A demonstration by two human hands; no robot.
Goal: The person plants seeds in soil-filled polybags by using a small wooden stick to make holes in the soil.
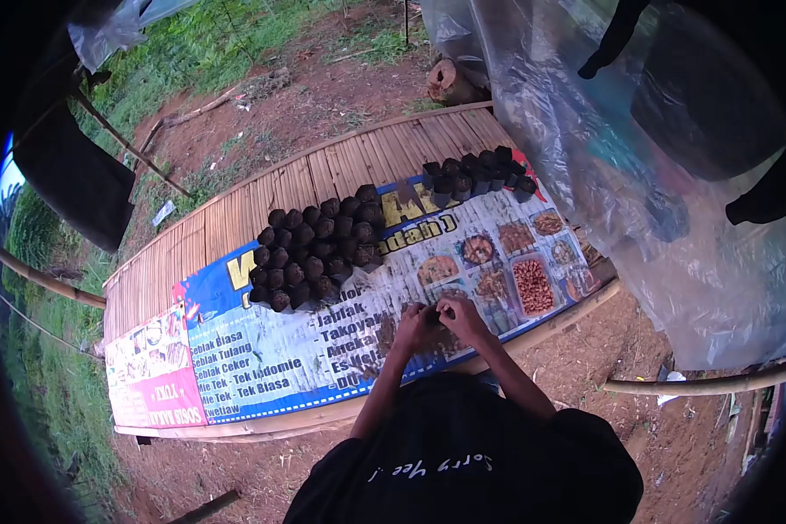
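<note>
My left hand (417,327) and my right hand (463,318) are close together over the near edge of the banner. Their fingers are closed around a small black plastic bag (443,313), partly hidden by the fingers. Dark loose soil (437,342) seems to lie on the banner beneath them. Left of the hands stands a tight group of black bags filled with soil (310,249). Farther off to the right is another group of small black bags (472,175). A rectangular container of reddish-brown seeds (533,286) sits right of my hands.
A printed banner (253,358) covers most of a bamboo-slat table (236,205). Clear plastic sheeting (576,166) hangs along the right side. A bamboo pole (707,382) juts in at the lower right. A cut log (452,83) lies behind the table.
</note>
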